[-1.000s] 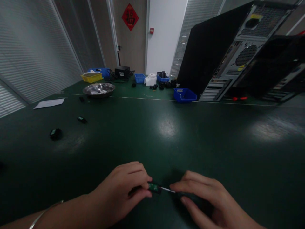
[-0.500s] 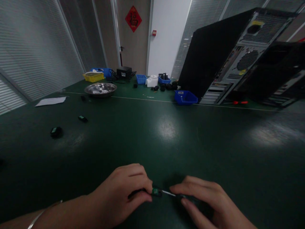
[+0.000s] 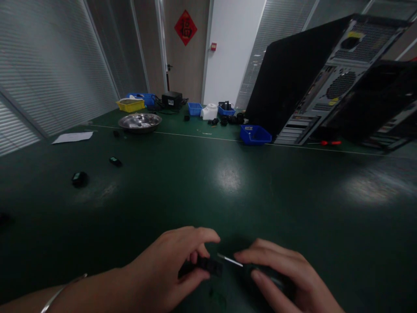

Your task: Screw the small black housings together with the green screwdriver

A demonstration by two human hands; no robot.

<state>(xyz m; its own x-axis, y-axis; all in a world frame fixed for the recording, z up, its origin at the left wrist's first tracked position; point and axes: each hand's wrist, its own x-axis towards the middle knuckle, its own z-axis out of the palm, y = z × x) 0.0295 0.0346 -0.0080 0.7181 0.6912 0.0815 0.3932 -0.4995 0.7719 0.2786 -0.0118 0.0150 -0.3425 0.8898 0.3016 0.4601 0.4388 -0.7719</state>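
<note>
My left hand (image 3: pixel 177 265) pinches a small black plastic part (image 3: pixel 210 266) between the thumb and curled fingers, with the index finger raised off it. In my right hand (image 3: pixel 280 269) is a screwdriver with a dark handle (image 3: pixel 272 278). Its thin metal shaft (image 3: pixel 230 260) points left, and the tip is just short of the black part. Beneath that part, a faint greenish shape (image 3: pixel 217 298) shows over the table, too blurred to name. Both hands are low over the dark green tabletop.
Two small black parts with green faces, one nearer (image 3: pixel 79 178) and one farther (image 3: pixel 115 161), lie on the left. Behind are a white paper (image 3: pixel 73 137), a metal bowl (image 3: pixel 140 126), a blue bin (image 3: pixel 256 135) and a large black computer case (image 3: pixel 289 74).
The screwdriver tip has come away from the part in my left hand. My left index finger has lifted, and the part's green face no longer shows. The view has shifted slightly.
</note>
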